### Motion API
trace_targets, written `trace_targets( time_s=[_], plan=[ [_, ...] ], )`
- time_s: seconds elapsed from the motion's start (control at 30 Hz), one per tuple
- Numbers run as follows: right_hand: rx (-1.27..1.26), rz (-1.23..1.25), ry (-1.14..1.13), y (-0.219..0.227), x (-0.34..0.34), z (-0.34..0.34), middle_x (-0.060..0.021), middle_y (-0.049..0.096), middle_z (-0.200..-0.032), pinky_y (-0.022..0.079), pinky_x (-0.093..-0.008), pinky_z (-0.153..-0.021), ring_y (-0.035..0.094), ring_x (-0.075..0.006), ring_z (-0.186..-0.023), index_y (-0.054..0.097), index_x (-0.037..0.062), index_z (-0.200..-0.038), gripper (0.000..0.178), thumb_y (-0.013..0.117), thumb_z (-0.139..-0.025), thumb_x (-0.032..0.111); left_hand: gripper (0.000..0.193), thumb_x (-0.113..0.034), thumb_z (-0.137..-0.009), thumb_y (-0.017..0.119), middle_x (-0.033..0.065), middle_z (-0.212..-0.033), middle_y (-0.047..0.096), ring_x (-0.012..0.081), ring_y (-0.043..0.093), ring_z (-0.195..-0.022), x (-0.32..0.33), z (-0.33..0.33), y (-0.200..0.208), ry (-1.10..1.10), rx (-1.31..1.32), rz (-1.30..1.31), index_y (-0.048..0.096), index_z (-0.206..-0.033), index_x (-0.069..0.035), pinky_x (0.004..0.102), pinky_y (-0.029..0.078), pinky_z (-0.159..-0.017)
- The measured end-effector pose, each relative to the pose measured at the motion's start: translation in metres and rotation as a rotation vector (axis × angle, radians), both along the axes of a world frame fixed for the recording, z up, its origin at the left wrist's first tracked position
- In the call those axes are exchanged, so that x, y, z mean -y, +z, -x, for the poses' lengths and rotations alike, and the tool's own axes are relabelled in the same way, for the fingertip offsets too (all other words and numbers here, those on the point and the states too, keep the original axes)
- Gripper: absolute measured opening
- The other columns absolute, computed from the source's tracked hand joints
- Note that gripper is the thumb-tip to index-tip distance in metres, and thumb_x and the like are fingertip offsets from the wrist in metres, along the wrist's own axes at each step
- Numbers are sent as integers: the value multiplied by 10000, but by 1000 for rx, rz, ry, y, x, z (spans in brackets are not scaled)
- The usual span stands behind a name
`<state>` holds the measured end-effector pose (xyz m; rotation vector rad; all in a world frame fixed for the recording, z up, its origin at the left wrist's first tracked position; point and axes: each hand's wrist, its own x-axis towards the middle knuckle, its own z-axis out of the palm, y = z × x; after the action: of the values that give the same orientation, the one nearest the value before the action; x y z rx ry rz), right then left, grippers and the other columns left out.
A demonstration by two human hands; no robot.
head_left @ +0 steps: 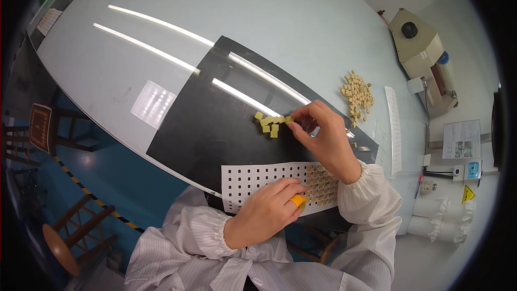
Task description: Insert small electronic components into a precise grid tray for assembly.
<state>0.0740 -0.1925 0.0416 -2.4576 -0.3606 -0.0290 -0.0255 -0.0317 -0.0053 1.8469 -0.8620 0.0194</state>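
My right hand (326,137) is above the black mat (199,113), thumb and forefinger pinched on a small yellow-green block (289,119). Just left of those fingertips, a loose cluster of similar yellow-green blocks (273,120) lies on the mat. My left hand (266,210) rests palm down on a white sheet (237,188) printed with rows of dark squares, its fingers stretched across it. An orange band (297,200) shows at one finger of that hand. Small beige tiles (323,183) in rows cover the sheet's right part, partly hidden by both hands.
A heap of beige blocks (356,96) lies on the table to the right, beside a white strip (394,129). A clear sheet (153,103) lies left of the mat. A beige machine (414,37) stands at the far right. Wooden stools (60,248) stand on the floor, lower left.
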Motion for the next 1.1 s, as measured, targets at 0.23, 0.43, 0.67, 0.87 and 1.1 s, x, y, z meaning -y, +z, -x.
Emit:
trace_targets(
  time_s=[0.23,0.43,0.67,0.87,1.1],
  plan=[
    [-48,67,86,8,1,-10,-62,598,-837,506,-256,-649,600,-147,-707,652,9,-924,151,736,-799,13,258,-110,-769,753,83,-1132,639,248,583,-1123,-1,0,-3,-7,7,-15,671,-976,20,349,512,-912],
    [-47,35,311,11,4,-30,-40,597,-882,509,-250,-597,613,-134,-719,644,31,-940,147,718,-814,6,273,-107,-768,750,83,-1129,640,250,581,-1129,-1,1,-3,1,-2,-10,663,-991,25,349,509,-926],
    [-127,96,415,14,6,-41,-33,597,-905,500,-249,-573,608,-126,-718,642,41,-941,147,716,-817,12,290,-110,-769,750,86,-1119,641,253,579,-1136,0,1,-5,6,1,-8,658,-1008,25,354,506,-934],
    [-159,126,445,15,6,-43,-32,598,-905,504,-251,-577,608,-129,-720,654,37,-961,173,725,-805,18,288,-116,-773,750,87,-1119,641,251,583,-1132,0,1,-3,8,2,-11,660,-1010,22,354,508,-931],
    [-122,48,462,13,4,-47,-35,603,-914,516,-247,-576,616,-138,-718,664,39,-971,180,706,-801,-2,283,-115,-774,749,89,-1120,642,244,585,-1128,0,1,-3,10,6,-23,662,-1006,21,350,508,-931]
  ],
)
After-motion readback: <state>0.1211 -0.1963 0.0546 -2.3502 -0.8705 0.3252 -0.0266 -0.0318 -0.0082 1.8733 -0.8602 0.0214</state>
